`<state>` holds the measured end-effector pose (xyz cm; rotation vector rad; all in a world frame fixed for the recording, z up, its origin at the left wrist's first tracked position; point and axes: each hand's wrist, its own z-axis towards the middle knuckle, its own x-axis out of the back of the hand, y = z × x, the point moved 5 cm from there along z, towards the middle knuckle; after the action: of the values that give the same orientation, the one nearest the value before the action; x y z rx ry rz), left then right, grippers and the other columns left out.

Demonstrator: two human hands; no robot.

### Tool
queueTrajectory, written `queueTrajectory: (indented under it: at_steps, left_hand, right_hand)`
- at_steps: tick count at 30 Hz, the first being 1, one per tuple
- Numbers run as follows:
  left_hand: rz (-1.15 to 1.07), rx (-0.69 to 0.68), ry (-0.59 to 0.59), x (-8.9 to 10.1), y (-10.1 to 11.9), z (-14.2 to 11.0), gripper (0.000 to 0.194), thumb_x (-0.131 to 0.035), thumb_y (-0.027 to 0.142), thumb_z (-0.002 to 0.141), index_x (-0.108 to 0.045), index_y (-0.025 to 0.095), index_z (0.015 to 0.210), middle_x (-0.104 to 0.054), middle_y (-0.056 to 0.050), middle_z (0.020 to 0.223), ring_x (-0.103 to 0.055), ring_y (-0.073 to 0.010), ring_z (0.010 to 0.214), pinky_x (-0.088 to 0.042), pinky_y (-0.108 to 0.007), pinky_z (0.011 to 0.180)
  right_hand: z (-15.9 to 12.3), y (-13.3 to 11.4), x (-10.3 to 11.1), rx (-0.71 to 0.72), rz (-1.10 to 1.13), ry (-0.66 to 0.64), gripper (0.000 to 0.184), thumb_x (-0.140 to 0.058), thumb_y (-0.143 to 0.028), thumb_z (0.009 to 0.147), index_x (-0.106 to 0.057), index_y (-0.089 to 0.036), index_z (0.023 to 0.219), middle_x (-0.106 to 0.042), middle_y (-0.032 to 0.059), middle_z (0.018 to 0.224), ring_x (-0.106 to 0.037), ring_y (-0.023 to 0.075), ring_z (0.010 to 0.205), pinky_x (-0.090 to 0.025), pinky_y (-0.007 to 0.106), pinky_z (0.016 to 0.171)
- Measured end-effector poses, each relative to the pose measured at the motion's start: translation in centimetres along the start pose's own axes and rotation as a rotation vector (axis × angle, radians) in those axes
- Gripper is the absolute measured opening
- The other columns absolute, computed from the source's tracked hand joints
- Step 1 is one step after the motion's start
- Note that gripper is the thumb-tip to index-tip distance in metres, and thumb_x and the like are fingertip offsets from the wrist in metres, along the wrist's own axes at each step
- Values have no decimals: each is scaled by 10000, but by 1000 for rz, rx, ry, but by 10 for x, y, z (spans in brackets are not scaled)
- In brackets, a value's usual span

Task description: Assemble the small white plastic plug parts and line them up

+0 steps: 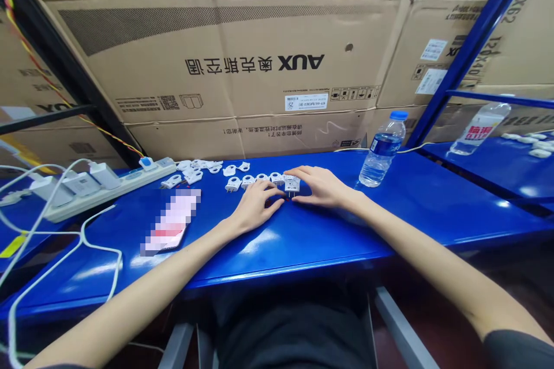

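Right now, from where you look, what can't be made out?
All in the head view:
- Phone screen: blocked out by pixelation.
- Row plugs: partly hidden behind the left hand.
- Plug beside the right hand: its printing is too small.
- Plug heap: overlapping, too small to count.
- Right sleeve: cut off by the picture's edge.

Blue tbl (329,236) carries wht plugs (234,184) in mid, pwr strip (125,184) & phone (173,222) to L, water btl (381,153) to R.
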<state>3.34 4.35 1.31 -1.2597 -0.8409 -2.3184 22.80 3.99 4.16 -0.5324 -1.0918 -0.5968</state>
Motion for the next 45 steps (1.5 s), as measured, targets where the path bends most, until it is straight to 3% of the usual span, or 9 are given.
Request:
queueTrajectory:
  at_steps: [11,18,25,36,39,45]
  left_hand:
    - [-52,-11,-13,2,4,2,136,-630,307,980,-733,233,933,-739,-52,1027,-635,-250,1025,-486,-436,969]
    - [13,6,-3,5,6,0,87,-576,250,973,-656,226,949,-724,-44,956,-635,-251,967,-480,-429,908]
    - [27,0,-10,2,5,-1,185,-560,266,989,-733,237,1049,-743,-69,1055,-646,-273,1062,-483,-462,966]
    - [-13,-19,-55,2,2,-2,146,-572,270,968,-716,246,965,-733,-58,1043,-653,-260,1044,-494,-453,988]
    - [-38,1,-9,4,3,-2,132,-541,233,965,-673,235,969,-729,-48,993,-663,-243,972,-508,-431,937]
    - [-113,46,199,17,7,-2,112,-530,221,981,-642,225,975,-717,-41,956,-654,-214,907,-519,-384,889]
  right_hand:
    - [0,0,0,-12,-3,-6,685,-732,-459,942,-511,-218,1544,-622,154,1503,-621,371,1339,-533,524,1065]
    - [-1,0,-5,-2,-2,-8,696,-724,-483,944,-512,-212,1549,-632,167,1483,-645,354,1312,-538,504,1074]
    - [-1,0,-4,-5,4,-9,687,-715,-483,950,-509,-220,1551,-625,158,1495,-635,357,1325,-540,503,1072]
    - [-2,1,-6,4,11,2,699,-728,-477,937,-517,-216,1550,-643,168,1469,-657,356,1294,-546,506,1059]
    - [-2,2,-6,-1,17,3,696,-725,-483,939,-518,-225,1551,-639,167,1477,-650,362,1304,-545,519,1063]
    - [-1,-4,-7,12,29,-2,713,-739,-485,938,-505,-210,1554,-627,174,1491,-629,358,1340,-538,504,1076]
